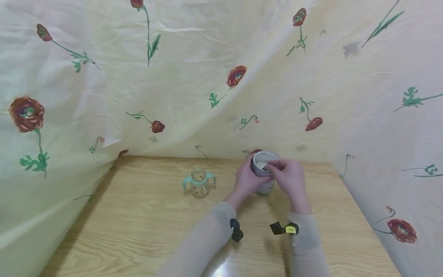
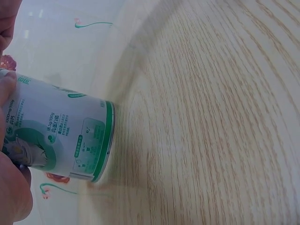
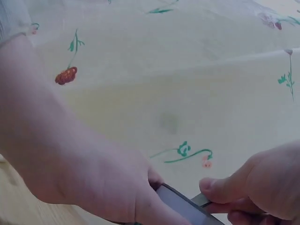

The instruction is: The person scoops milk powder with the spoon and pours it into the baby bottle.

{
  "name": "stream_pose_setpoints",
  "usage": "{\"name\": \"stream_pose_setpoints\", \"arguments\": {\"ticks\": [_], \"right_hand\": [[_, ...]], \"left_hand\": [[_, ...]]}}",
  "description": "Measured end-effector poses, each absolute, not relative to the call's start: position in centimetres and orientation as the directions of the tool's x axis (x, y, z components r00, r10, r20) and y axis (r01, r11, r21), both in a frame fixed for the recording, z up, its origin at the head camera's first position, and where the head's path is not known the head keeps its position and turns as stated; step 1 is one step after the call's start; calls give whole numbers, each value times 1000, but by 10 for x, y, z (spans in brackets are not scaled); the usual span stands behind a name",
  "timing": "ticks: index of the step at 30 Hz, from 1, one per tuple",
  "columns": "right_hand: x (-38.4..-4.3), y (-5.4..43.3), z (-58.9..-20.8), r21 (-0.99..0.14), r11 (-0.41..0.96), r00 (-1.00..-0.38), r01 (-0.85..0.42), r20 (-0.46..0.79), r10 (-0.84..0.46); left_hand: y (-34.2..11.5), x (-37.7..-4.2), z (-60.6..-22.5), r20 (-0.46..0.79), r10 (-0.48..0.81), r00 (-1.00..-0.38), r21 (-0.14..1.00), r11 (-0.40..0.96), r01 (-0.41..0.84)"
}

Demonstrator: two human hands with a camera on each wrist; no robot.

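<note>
My left hand [image 1: 247,178] grips a white and green powder can [image 2: 63,126] near its top, at the back right of the table. The can leans, with its round grey-rimmed top facing me and its green-banded base low over the wood. Between thumb and fingers my right hand [image 1: 290,177] pinches a small dark flat strip [image 3: 200,200] at the can's rim. What the strip belongs to I cannot tell. Left of the hands stands a clear baby bottle [image 1: 199,184] with two light blue handles and its top uncovered.
The pale wooden table [image 1: 145,231] runs back to a hanging cream cloth [image 1: 194,96] printed with red flowers. This cloth also rises along the left and right sides. Both wrists carry small black devices strapped over grey sleeves.
</note>
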State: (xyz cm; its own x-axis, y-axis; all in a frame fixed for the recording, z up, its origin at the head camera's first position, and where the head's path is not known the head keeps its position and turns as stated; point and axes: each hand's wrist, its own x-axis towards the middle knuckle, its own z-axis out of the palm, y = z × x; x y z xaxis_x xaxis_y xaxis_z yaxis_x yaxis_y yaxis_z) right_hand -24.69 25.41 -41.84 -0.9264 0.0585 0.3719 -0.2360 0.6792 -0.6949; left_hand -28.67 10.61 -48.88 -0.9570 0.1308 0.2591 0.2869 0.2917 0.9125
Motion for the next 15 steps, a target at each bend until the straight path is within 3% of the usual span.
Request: {"name": "stream_pose_setpoints", "arguments": {"ticks": [7, 15], "right_hand": [[-242, 261, -420, -739, 645, -942, -194, 323, 87], [-244, 267, -420, -898, 435, -960, -64, 175, 219]], "left_hand": [[107, -286, -490, 268, 131, -955, 916, 273, 294], [107, -284, -486, 262, 120, -958, 923, 259, 285]]}}
